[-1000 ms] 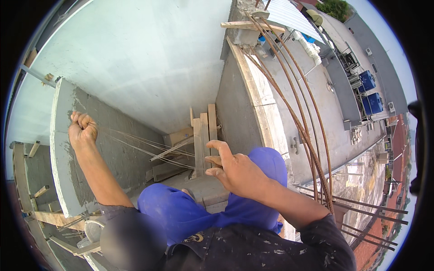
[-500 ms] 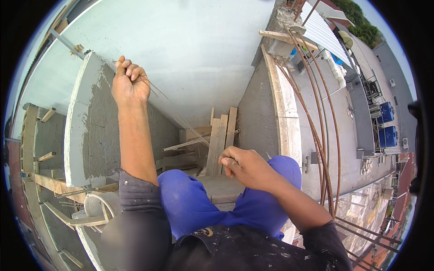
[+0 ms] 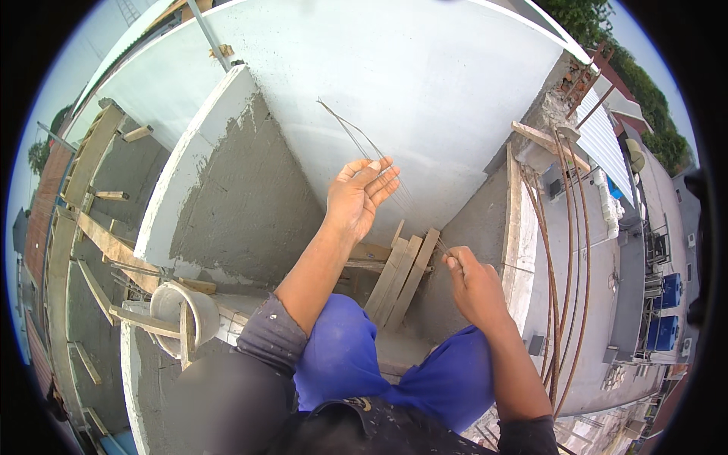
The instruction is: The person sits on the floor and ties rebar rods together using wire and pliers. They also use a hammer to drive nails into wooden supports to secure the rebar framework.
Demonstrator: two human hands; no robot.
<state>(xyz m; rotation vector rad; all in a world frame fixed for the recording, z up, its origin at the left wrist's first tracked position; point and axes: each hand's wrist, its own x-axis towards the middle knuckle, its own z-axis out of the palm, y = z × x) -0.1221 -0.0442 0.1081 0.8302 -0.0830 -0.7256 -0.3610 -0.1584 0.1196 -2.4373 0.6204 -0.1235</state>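
Observation:
Several thin metal wires [image 3: 346,123] run between my two hands. Their far ends stick up past my left fingers, against the pale wall. My left hand [image 3: 356,199] is raised in the middle, its thumb and loosely curled fingers closed around the wires. Lower and to the right, my right hand [image 3: 476,288] is a fist pinching the other ends of the wires between thumb and finger. Below the right hand is my right knee in blue trousers [image 3: 447,371]. Short wooden planks [image 3: 402,277] lean in the gap under my hands.
A half-plastered wall [image 3: 227,174] stands to the left, a bucket [image 3: 183,312] beside it. Long rusty rebars [image 3: 574,265] curve along the right, past the white wall ledge [image 3: 518,227]. Below that, a paved yard [image 3: 607,318] lies far down. Wooden framing [image 3: 106,235] occupies the far left.
The view has swung, so the scene sits differently. My left hand has come in from the left toward the right hand, the wires still held. The wires' far ends now show above it.

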